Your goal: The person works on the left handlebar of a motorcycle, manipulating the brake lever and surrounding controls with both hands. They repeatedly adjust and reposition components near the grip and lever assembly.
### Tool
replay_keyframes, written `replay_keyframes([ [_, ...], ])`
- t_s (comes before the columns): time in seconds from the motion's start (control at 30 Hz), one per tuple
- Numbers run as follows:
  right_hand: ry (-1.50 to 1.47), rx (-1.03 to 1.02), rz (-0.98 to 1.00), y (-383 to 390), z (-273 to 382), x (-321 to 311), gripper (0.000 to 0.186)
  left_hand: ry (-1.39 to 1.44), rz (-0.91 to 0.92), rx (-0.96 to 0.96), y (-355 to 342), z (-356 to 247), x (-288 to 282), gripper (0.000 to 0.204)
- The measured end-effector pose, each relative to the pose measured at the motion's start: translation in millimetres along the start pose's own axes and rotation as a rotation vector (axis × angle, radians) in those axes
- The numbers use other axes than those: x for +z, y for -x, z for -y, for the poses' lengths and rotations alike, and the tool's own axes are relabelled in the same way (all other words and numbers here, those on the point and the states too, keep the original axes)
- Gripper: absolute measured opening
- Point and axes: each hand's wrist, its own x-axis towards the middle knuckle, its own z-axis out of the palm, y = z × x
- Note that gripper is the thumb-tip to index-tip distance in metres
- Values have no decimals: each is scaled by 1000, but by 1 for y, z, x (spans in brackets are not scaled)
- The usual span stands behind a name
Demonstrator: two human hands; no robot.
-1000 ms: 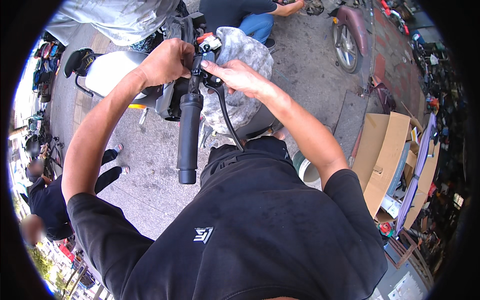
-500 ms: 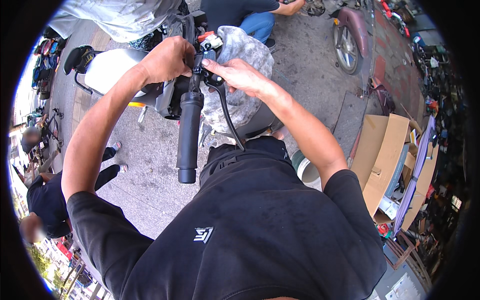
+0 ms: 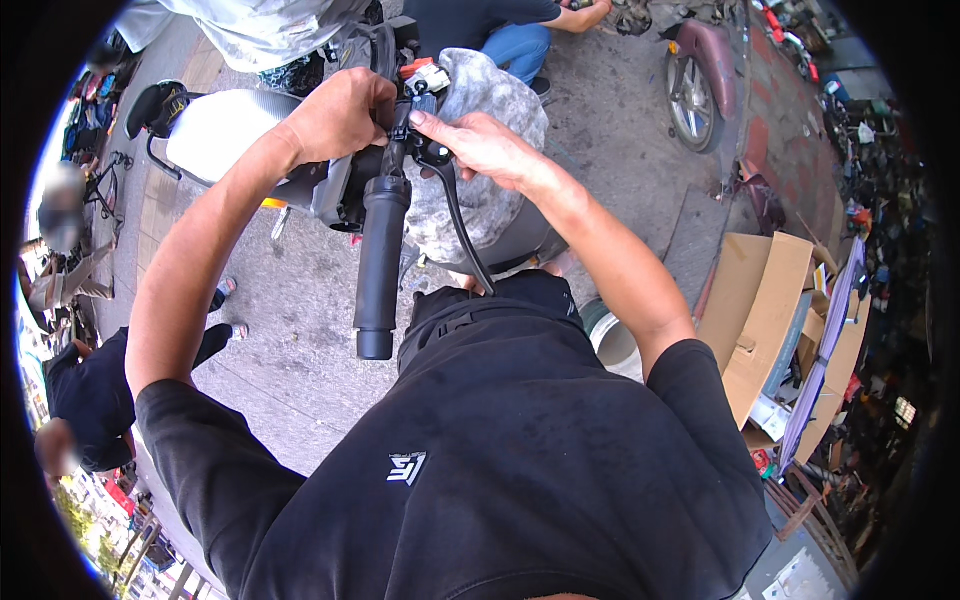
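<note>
A black rubber grip on a handlebar points toward me, with a curved black brake lever to its right. My left hand is closed at the bar just beyond the grip, its curled fingertips hiding what they pinch. My right hand holds the lever's black clamp assembly, thumb on top and fingers partly hidden underneath. A red and white part sits beyond it. Grey mottled fluffy fabric lies under the lever. A white scooter panel is left of my hands.
A crouching person in jeans works at the top; others are at left. A maroon fender with wheel, a bucket and cardboard boxes stand at right. A silver cover drapes over something at upper left.
Both my hands stay at the handlebar, shifted very slightly upward in the picture with the parts they hold. The people at the left edge have moved a little.
</note>
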Motion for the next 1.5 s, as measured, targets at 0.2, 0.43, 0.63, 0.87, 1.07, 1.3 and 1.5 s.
replay_keyframes([
  [0.2, -24, 39, 25, -14, -19, -6, 69, 231, -441, -98, 49, -3, 1, 35],
  [0.43, 11, 143, 109, -15, -5, -12, 69, 1197, -1557, -653, 139, -42, 184, 30],
  [0.63, 21, 161, 139, -11, 5, -14, 64, 2412, -581, -329, 37, -77, 268, 58],
  [0.87, 153, 183, 144, -7, 14, -14, 69, 2554, -651, 244, -35, -52, 235, 41],
  [1.07, 47, 167, 197, -7, 9, -14, 73, 2429, -775, 47, -31, -52, 236, 50],
  [1.3, 27, 130, 217, -9, 8, -15, 64, 2235, -1065, -182, 7, -55, 238, 26],
  [1.5, 45, 163, 225, -12, 10, -13, 66, 2313, -1368, -77, 27, -39, 232, 30],
])
